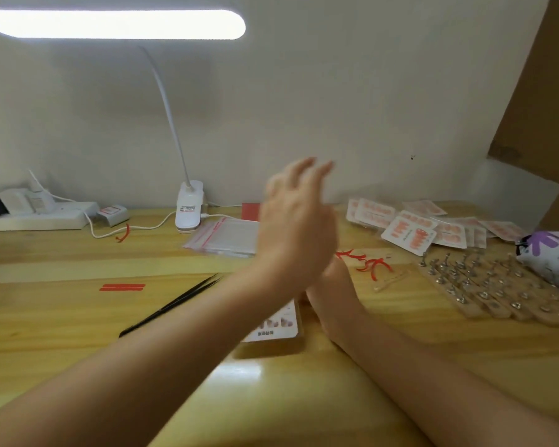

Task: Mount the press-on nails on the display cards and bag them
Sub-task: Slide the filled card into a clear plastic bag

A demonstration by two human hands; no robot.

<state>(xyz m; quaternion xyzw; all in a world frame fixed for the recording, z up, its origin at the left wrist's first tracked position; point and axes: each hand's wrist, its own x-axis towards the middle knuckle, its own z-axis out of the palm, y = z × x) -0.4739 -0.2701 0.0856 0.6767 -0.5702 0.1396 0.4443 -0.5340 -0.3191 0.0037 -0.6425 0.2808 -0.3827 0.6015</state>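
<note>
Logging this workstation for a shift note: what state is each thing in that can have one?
Desk lamp: switched on.
Left hand: raised, fingers spread, blurred, holding nothing visible.
Right hand: mostly hidden behind the left; grip cannot be told.
Tweezers: lying on the table, untouched.
Display card: flat, some nails mounted.
Zip bags: stacked, empty.
Bagged cards: piled at the back right.

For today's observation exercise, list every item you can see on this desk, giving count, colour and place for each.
Desk lamp: one, white, clipped at back centre.
Power strip: one, white, back left.
Zip bags: stack, clear with red strips, behind left hand.
Tweezers: one, black, centre left.
Display card: one, white, partly under forearm.
Bagged cards: pile, pink nails, back right.
Nail stands: many, silver-topped, right.
Left hand: raised, blurred.
Right hand: mostly hidden.
</note>
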